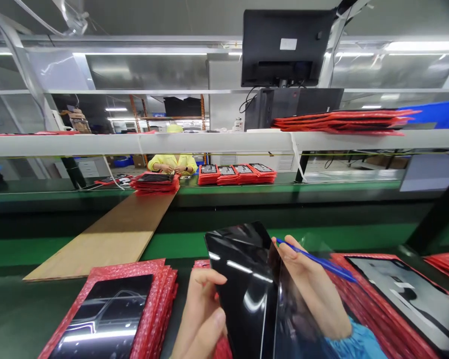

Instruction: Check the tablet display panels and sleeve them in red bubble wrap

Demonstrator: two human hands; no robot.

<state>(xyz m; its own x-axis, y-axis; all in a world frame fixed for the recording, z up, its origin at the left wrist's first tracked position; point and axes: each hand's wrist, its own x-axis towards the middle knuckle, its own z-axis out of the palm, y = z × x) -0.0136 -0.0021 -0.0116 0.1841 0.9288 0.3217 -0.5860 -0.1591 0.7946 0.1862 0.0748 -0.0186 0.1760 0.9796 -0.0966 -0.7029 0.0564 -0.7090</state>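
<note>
My left hand (200, 314) grips the left edge of a glossy black screen panel (243, 284), thumb and finger closed on it. The panel is tilted up and reflects the ceiling lights. At its upper right side, my right hand (310, 284) is closed around a blue pen-like stick (322, 262). A see-through film (297, 319) hangs along the panel's right side, by my right hand; whether the fingers pinch it is hard to tell. Left of my hands, another black panel (108, 314) lies on a stack of red bubble-wrap pouches (159, 309).
To the right, a grey-backed panel (407, 294) rests on more red pouches (362, 299). A brown board (108, 234) spans to the far bench, where pouch stacks (239, 174) stand near a person in yellow (174, 162). Overhead are a shelf (209, 143) and a monitor (288, 47).
</note>
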